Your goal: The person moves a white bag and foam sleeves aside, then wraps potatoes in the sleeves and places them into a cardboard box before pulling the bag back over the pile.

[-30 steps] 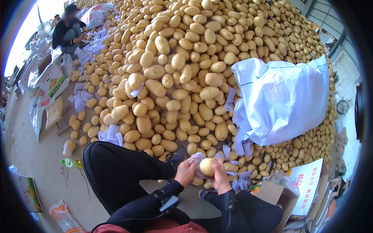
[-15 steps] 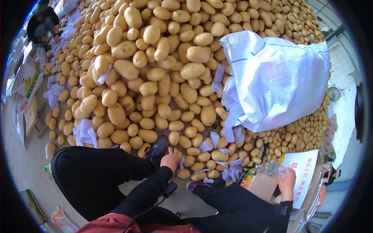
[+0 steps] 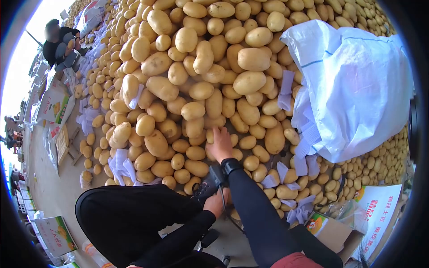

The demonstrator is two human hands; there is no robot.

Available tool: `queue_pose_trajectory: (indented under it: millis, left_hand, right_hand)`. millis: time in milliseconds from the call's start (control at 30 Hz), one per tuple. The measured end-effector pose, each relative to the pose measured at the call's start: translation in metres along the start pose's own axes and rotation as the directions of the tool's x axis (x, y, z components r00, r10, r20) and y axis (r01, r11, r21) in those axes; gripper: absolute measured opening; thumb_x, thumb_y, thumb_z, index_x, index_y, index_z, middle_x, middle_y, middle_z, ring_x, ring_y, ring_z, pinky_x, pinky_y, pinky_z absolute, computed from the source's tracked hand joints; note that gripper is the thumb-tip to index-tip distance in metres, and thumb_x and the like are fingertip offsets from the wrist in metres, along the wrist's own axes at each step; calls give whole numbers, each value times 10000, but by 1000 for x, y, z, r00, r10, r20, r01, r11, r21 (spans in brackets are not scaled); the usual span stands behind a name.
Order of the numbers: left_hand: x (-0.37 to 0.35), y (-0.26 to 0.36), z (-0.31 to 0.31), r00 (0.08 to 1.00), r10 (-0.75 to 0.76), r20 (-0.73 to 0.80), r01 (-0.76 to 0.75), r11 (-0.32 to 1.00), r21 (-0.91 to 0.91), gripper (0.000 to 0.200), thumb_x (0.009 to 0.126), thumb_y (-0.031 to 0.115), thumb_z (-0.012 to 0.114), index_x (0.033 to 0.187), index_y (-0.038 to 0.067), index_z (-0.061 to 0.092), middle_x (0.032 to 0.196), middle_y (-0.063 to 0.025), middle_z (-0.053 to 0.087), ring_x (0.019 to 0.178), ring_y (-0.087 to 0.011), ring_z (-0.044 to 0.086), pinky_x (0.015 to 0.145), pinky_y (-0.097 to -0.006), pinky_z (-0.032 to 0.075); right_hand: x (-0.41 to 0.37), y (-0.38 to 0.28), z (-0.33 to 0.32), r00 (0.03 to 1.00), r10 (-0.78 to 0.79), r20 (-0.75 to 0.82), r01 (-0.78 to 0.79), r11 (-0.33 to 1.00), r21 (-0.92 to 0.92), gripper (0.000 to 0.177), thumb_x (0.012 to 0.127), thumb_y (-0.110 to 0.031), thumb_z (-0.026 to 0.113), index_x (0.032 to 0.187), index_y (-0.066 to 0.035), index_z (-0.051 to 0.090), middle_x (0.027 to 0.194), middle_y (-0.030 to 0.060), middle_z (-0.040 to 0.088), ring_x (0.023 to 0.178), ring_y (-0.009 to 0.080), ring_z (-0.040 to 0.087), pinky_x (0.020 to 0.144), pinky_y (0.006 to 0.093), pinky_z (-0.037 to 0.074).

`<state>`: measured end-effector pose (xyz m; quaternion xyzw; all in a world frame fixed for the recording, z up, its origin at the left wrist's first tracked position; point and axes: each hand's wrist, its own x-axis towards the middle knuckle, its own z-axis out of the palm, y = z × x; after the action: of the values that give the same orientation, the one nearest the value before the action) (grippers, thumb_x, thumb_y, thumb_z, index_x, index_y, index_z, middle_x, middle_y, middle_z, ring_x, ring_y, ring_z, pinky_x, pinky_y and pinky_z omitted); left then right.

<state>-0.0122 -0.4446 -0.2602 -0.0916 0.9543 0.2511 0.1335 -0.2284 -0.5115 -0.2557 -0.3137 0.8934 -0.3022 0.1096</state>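
My right hand (image 3: 220, 145) reaches out over the heap of yellow potatoes (image 3: 192, 110), its fingers bent against a small potato (image 3: 210, 136) at its left side. Closer to me, my left hand (image 3: 216, 203) is low beside my shoe (image 3: 204, 189). Its fingers are partly hidden by the right forearm and a dangling black cable, so what it holds does not show. Several white foam net sleeves (image 3: 121, 164) lie among the potatoes, some of them right of my hands.
A big white woven sack (image 3: 353, 89) rests on the heap at the right. At lower right stands an open printed carton (image 3: 333, 230) with clear plastic on it. A person (image 3: 60, 44) sits at the far left near flattened printed cartons (image 3: 54, 105).
My right hand has left the carton at lower right and swung across to the potatoes in front. My left hand has drawn back slightly towards me. The view has shifted left.
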Motion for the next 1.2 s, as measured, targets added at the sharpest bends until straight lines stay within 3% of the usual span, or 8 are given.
queue_pose_trajectory:
  millis: [133,233,500,700,767,933,1100,1200]
  left_hand:
    - [14,12,-16,940,-316,-127,256,900,-352,195,827,69,616,1015,63,561,984,-194,580,832,-403,653,690,-474,549]
    - [23,0,-11,846,-248,-472,6,890,-456,48,888,63,584,935,71,587,815,-176,604,678,-374,658,584,-456,536]
    - [8,49,-89,843,-474,254,234,-102,-967,141,984,113,487,1113,67,520,671,-38,554,400,-139,475,350,-299,392]
    - [-13,43,-51,844,-525,110,222,156,-962,187,942,94,514,1124,54,532,771,-117,627,545,-268,617,433,-378,459]
    - [-17,54,-67,803,-520,-290,151,649,-746,175,947,122,534,1098,32,539,847,-208,667,687,-364,669,584,-431,515]
    - [-48,137,-117,845,-297,-445,-58,776,-628,141,943,191,592,1043,97,559,780,-188,669,717,-408,662,620,-495,513]
    - [-41,197,-117,735,451,-506,-662,637,-394,262,880,128,681,1106,87,555,773,-70,657,631,-269,672,540,-371,509]
    - [27,197,-72,826,277,-491,-499,763,-411,299,857,93,659,1123,69,524,881,-82,625,692,-296,665,584,-407,519]
  right_hand:
    - [-15,33,-51,939,191,285,-337,360,870,435,848,-266,734,1184,-57,554,1025,146,631,838,241,646,648,351,520]
    - [-65,35,-140,871,221,439,-447,-11,894,360,915,-313,688,1155,-64,588,980,74,648,686,154,633,516,233,471]
    - [-213,38,-147,602,230,765,-501,-637,586,562,855,-561,631,1194,-113,601,1089,125,677,947,317,660,740,429,538]
    - [-246,-48,-160,695,419,585,-305,-565,766,501,839,-498,694,1160,-124,608,1091,79,666,987,245,639,793,413,536]
    - [-252,-55,-176,746,413,522,-206,-603,770,477,836,-468,716,1142,-118,609,1072,84,661,972,219,637,794,399,534]
    - [-277,-36,-230,939,236,-252,-156,940,302,613,746,-233,819,1254,-68,517,1020,137,580,925,303,608,818,372,506]
    - [-322,10,-328,954,98,-283,-196,918,-345,497,621,-18,789,1058,-59,557,1195,175,508,1096,392,531,906,448,468]
    - [-370,41,-428,860,368,-352,-498,756,-426,447,632,-30,753,1034,-71,561,1045,158,608,1071,382,560,917,450,471]
